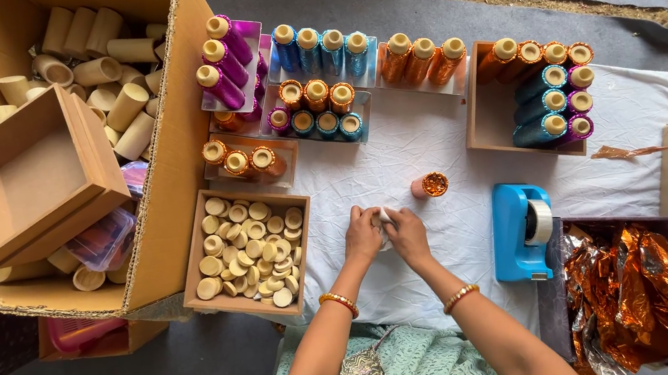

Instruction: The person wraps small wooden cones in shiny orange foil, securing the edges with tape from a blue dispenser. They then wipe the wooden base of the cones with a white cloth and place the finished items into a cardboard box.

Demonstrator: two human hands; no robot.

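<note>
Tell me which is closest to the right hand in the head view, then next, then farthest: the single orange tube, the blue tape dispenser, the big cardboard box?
1. Single orange tube, just beyond the right hand.
2. Blue tape dispenser, to its right.
3. Big cardboard box, far left.

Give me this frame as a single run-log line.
left hand + right hand: together on small pale piece | cloth | orange tube nearby | tape dispenser right | cap tray left

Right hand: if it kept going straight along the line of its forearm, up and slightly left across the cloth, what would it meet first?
Probably the right hand would cross bare white cloth and first reach the tray of foil-wrapped tubes; the lone orange tube lies right of that line.
</note>
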